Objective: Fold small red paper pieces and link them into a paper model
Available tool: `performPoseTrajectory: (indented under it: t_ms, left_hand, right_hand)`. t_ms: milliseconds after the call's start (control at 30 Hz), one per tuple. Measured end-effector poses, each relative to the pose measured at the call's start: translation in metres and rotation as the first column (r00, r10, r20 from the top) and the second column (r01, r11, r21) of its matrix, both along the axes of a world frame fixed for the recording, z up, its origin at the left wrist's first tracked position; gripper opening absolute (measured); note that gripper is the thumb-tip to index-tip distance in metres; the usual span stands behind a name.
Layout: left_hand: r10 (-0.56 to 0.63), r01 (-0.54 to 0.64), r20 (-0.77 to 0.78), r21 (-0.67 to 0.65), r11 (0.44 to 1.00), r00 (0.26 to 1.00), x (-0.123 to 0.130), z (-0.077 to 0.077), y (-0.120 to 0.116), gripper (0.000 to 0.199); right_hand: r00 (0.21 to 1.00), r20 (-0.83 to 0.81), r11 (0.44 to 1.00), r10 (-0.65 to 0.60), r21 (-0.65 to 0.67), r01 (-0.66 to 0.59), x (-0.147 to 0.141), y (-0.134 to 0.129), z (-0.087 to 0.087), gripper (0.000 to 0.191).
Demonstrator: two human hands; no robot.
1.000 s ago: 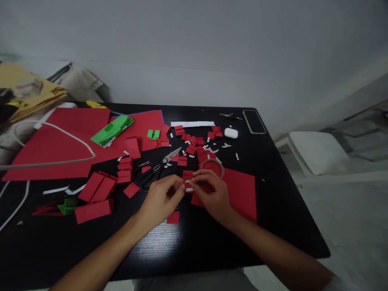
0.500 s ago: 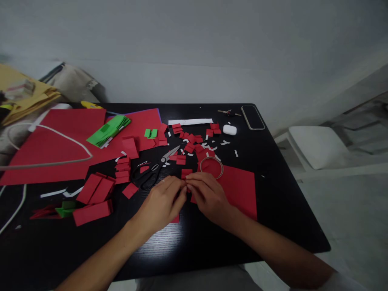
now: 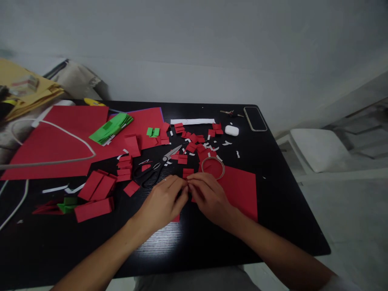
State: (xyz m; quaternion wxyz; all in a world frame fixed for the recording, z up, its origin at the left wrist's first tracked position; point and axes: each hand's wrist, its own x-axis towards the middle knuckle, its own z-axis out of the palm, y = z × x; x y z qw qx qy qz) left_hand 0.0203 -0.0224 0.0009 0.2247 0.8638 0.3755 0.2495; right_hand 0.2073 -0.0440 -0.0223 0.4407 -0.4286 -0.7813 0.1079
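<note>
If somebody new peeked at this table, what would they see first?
Probably the big red paper sheets spread over the left side. Next, the bright green paper bundle lying on them. Then the two hands, meeting near the middle, beside the dark-handled scissors.

Black surface (image 3: pixel 287 226), plain red paper sheets (image 3: pixel 242 194), bright green folded stack (image 3: pixel 111 128), white paper strips (image 3: pixel 192 121), grey blades and black handles on the scissors (image 3: pixel 156 165), yellow cutter (image 3: pixel 93 102), tan ring (image 3: pixel 223 169), white oval case (image 3: pixel 232 130), pale grey wall (image 3: pixel 194 52)

hands (image 3: pixel 165 200) bare | forearms (image 3: pixel 106 248) slim, bare | right sleeve (image 3: pixel 341 283) pale grey, blurred | lap clothing (image 3: pixel 197 279) grey
</note>
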Motion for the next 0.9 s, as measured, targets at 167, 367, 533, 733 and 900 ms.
performPoseTrajectory:
  t_ms: [167, 367, 533, 733, 900]
  left_hand:
    - [0.008, -0.007, 0.019, -0.018, 1.0, 1.0, -0.0001, 0.0011, -0.0003, 0.013]
    - [-0.01, 0.011, 0.024, -0.018, 1.0, 1.0, -0.0002, 0.001, 0.0001, 0.014]
    - [-0.009, 0.01, 0.026, -0.033, 0.999, 1.0, 0.0011, 0.0013, 0.0012, 0.016]
    - [0.023, -0.02, 0.034, -0.075, 0.997, 0.999, 0.0007, 0.0013, 0.0003, 0.015]
    - [0.004, 0.001, 0.049, -0.089, 0.996, 0.999, 0.0006, 0.001, 0.0017, 0.016]
  right_hand:
    - [1.0, -0.008, 1.0, 0.006, -0.008, -0.006, 0.0014, 0.0005, 0.0003, 0.018]
    - [1.0, 0.0, 1.0, 0.014, -0.013, -0.014, 0.0019, 0.0008, 0.0014, 0.017]
    - [1.0, 0.025, 1.0, 0.001, -0.025, 0.0, 0.0014, 0.0001, 0.003, 0.017]
    - [1.0, -0.007, 0.999, 0.018, -0.028, -0.018, 0.0023, 0.0008, 0.0009, 0.017]
    - [1.0, 0.012, 1.0, 0.014, -0.019, -0.014, 0.0021, 0.0017, 0.001, 0.016]
